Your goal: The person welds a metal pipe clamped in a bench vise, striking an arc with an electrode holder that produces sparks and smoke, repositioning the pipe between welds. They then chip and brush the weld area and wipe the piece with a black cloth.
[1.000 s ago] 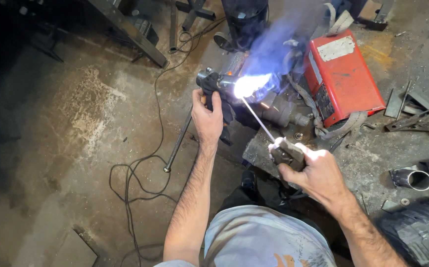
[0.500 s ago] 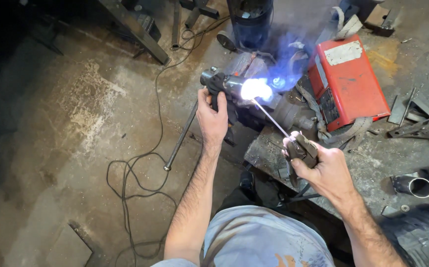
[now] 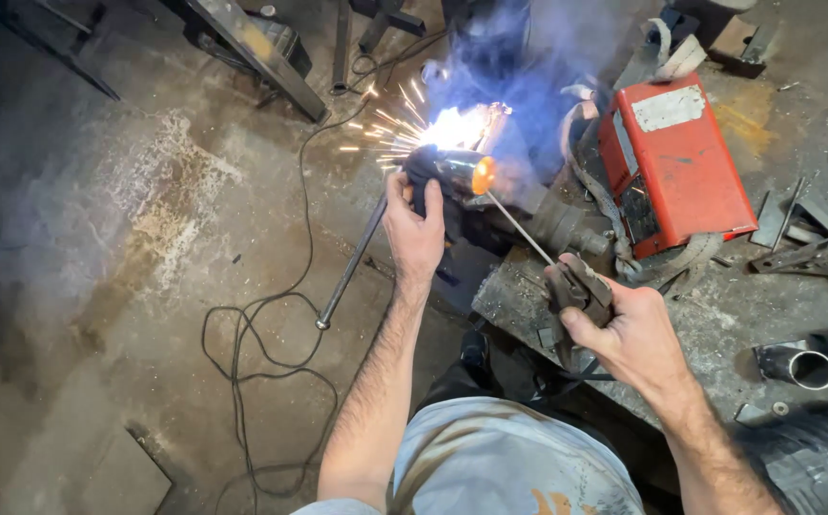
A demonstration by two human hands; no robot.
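Left hand [image 3: 416, 224]: my fingers are clamped on the metal piece [image 3: 452, 172], low over the floor [image 3: 128, 286].
Right hand [image 3: 624, 329]: my fingers are clamped on the electrode holder [image 3: 574, 291]; its rod [image 3: 519, 227] meets the piece.
Sparks [image 3: 452, 126]: at the joint, beside the red welder [image 3: 672, 162].

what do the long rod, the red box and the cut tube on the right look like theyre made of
Long rod: dull grey steel, bare, by its look. Red box: painted sheet metal, scuffed at its edges, likely. Cut tube: shiny bare metal, bright rim round a hollow end; the alloy cannot be told.
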